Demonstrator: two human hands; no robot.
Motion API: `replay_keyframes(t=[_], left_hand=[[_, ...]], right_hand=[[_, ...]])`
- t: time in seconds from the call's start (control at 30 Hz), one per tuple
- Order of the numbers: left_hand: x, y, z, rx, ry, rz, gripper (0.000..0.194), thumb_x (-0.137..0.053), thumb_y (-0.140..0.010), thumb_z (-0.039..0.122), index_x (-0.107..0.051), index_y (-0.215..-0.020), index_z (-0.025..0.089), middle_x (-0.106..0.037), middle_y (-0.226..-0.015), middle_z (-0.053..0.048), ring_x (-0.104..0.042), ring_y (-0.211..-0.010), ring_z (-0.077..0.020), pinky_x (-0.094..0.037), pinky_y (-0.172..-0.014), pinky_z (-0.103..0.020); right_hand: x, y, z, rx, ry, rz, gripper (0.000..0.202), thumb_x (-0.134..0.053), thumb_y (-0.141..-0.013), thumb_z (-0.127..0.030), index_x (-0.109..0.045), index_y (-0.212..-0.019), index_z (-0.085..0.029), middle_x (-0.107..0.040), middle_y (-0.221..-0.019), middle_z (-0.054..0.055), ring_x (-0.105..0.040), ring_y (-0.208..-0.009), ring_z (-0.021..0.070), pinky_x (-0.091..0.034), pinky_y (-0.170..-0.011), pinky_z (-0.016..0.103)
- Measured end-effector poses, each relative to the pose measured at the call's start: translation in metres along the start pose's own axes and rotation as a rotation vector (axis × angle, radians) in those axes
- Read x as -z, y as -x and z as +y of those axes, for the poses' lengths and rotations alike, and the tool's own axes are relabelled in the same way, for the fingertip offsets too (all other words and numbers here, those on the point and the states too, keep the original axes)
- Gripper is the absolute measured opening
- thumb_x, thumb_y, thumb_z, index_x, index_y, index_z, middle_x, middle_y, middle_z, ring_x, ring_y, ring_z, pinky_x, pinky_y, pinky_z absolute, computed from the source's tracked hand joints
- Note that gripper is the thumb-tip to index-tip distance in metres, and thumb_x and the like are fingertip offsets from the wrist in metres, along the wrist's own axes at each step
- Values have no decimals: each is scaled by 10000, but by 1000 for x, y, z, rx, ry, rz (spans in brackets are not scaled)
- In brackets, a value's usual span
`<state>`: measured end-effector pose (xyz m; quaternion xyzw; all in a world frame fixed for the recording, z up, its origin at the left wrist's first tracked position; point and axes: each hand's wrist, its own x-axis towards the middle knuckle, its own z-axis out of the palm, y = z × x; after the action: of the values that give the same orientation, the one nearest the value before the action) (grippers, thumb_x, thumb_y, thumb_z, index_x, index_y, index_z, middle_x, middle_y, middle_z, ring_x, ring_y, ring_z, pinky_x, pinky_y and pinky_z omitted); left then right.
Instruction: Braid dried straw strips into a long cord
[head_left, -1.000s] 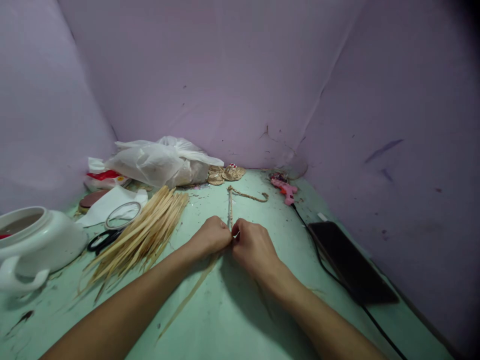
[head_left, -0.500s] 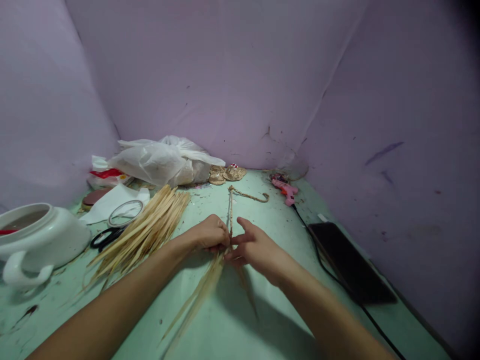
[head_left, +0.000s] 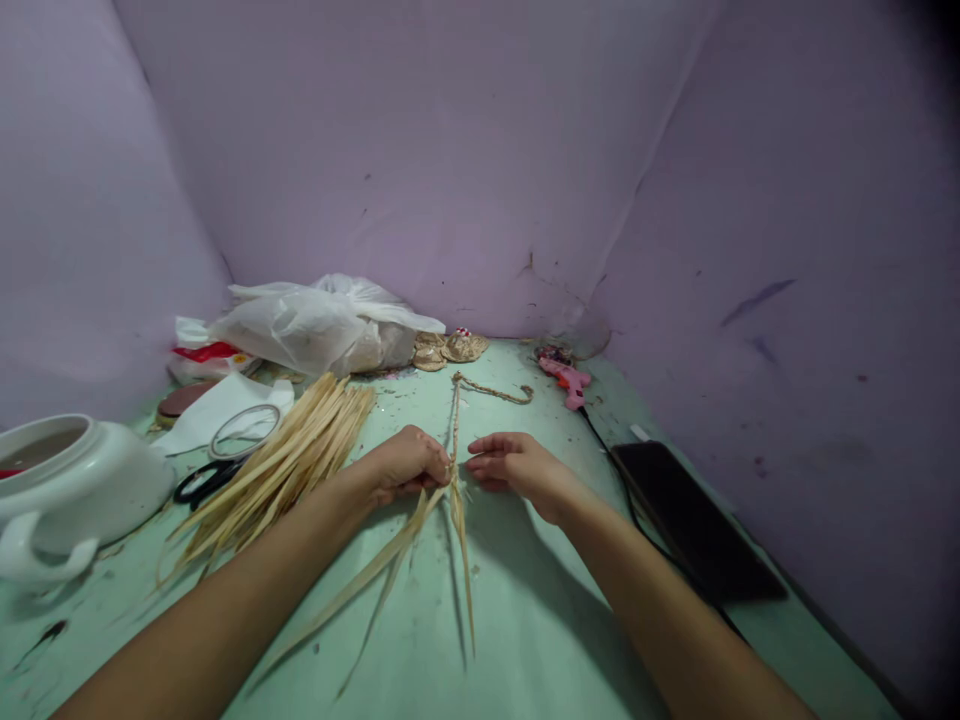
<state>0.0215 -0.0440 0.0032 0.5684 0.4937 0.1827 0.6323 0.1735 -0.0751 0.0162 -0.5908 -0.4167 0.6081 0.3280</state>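
Note:
A thin braid of dried straw-like strips (head_left: pixel 455 418) runs away from me over the green table, bending right at its far end. My left hand (head_left: pixel 411 462) is closed on the braid's near end, pinching it between thumb and fingers. Loose strips (head_left: pixel 394 550) fan out below that pinch toward me, some to the left and one bunch (head_left: pixel 460 535) nearly straight down. Just right of the braid, my right hand (head_left: pixel 525 470) hovers with fingers stretched out, holding nothing and apart from the strips.
To the left lie a bundle of dried strips (head_left: pixel 300 450), black-handled scissors (head_left: pixel 202 484), a tape roll (head_left: pixel 244 432) and a white pot (head_left: pixel 112 475). Behind are a plastic bag (head_left: pixel 315 325) and woven straw pieces (head_left: pixel 465 347). Right: a pink glue gun (head_left: pixel 570 383) and a phone (head_left: pixel 697 520).
My right hand has come away from the strips and moved slightly right, its fingers now free. The loose strips have spread apart. My left hand keeps its pinch.

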Motion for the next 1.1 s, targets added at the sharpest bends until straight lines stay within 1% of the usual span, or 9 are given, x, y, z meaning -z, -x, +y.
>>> replay_keyframes(t=[0.17,0.23,0.33,0.5,0.6,0.7,0.8,0.93,1.1], left_hand=[[2,-2,-4,-18,43,-28,36,-530,-474,132,-508,-478,104,-411,-357,42,-257,-271,-20,-101,-284,-170],[2,-2,-5,-14,48,-34,41,-532,-478,132,-502,-476,105,-415,-359,43,-251,-270,-16,-98,-285,-168],[2,-2,-4,-5,45,-47,61,-541,-476,138,-487,-468,111,-402,-347,49,-239,-263,-17,-87,-283,-171],[-2,-2,-4,8,-37,-14,79,-540,-474,159,-473,-452,123,-378,-322,53,-244,-255,-32,-98,-277,-178],[-6,-2,-4,-2,-62,17,46,-509,-466,155,-475,-455,126,-381,-323,51,-254,-257,-37,-117,-279,-177],[-6,-1,-4,62,-81,44,43,-479,-468,162,-481,-451,123,-388,-328,37,-279,-263,-48,-127,-281,-179],[-6,-1,-4,109,-85,42,75,-455,-480,177,-476,-434,123,-393,-329,21,-307,-268,-62,-147,-280,-184],[-5,0,-2,34,-89,23,45,-462,-472,155,-493,-457,126,-372,-308,37,-300,-268,-65,-157,-282,-186],[-3,2,-1,-11,-75,-39,15,-470,-451,112,-481,-448,121,-350,-312,55,-237,-272,-34,-135,-307,-188]], right_hand=[[-3,3,6,-100,-180,-316,229,-553,-591,-57,-533,-812,-110,-603,-665,36,-554,-565,97,-462,-624,262],[-4,4,7,-99,-110,-347,158,-550,-591,-66,-551,-744,-109,-586,-604,15,-543,-532,89,-461,-593,247],[-2,1,9,-57,101,-238,29,-535,-622,-97,-560,-631,-106,-527,-486,-16,-474,-424,64,-416,-476,200],[2,-3,12,99,326,-77,77,-550,-613,-145,-564,-542,-121,-460,-400,-35,-374,-359,51,-310,-380,179],[-6,2,13,191,521,35,88,-541,-606,-159,-616,-579,-122,-513,-438,-9,-392,-391,62,-284,-393,187],[-21,13,17,391,790,130,154,-508,-626,-151,-661,-632,-132,-594,-533,36,-443,-453,86,-271,-436,207],[-37,24,21,517,987,140,201,-467,-654,-138,-667,-643,-136,-631,-603,81,-481,-479,120,-252,-454,240],[-46,29,25,550,1101,152,227,-446,-655,-132,-668,-696,-145,-652,-680,109,-538,-540,164,-258,-478,257],[-46,29,24,561,1137,137,215,-447,-670,-137,-657,-714,-134,-651,-708,114,-552,-580,173,-285,-508,257]])
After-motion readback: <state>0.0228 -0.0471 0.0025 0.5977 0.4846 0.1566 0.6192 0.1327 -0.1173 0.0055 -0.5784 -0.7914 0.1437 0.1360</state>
